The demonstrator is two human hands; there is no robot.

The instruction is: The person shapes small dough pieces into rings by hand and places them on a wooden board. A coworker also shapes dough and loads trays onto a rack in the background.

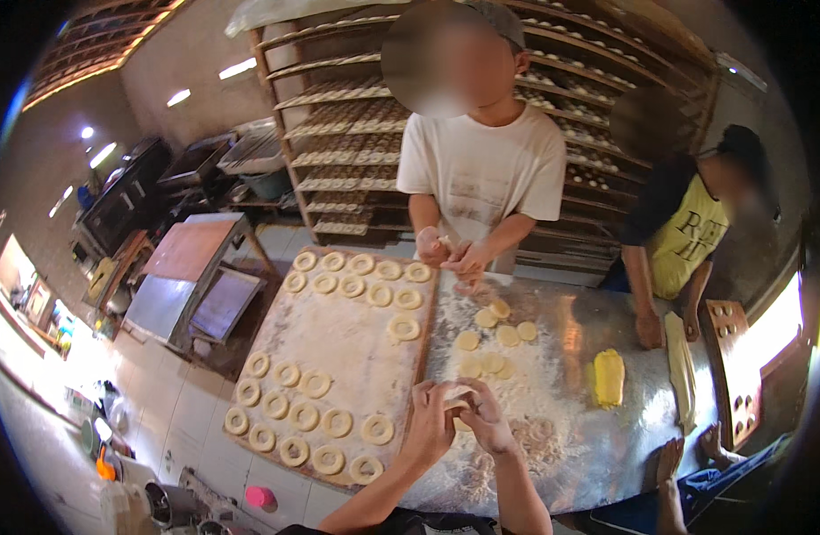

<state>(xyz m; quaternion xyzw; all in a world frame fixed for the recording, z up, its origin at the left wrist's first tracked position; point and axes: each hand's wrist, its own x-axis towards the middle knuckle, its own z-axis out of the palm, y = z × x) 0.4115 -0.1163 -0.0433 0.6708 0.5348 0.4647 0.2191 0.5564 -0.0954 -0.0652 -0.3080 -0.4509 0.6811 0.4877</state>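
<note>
Pinching a small pale dough piece (455, 404) between them, the left hand (432, 419) and the right hand (487, 419) meet at the lower centre of the head view. The grip is nearly closed on both sides: fingers curl inward with little gap, though they hide much of the dough, so its exact shape cannot be told. It is held raised, just above the floured left part of the metal bench (610, 455).

It should handle as light and soft, more likely to stretch, dent or tear than to slip, since loose flour (535, 437) lies about and probably keeps it from sticking. Fingertips spread around its edge, pressing evenly, would suit it better than a hard pinch at one spot.

Around the centre of the frame, flat dough discs (508, 335) lie on the bench, some overlapping; a flat palm or fingers slid under the rim should lift one. Left of centre, dough rings (355, 470) sit on a floured board (339, 357); their thin bands look easily distorted, so support from below seems wise.
</note>
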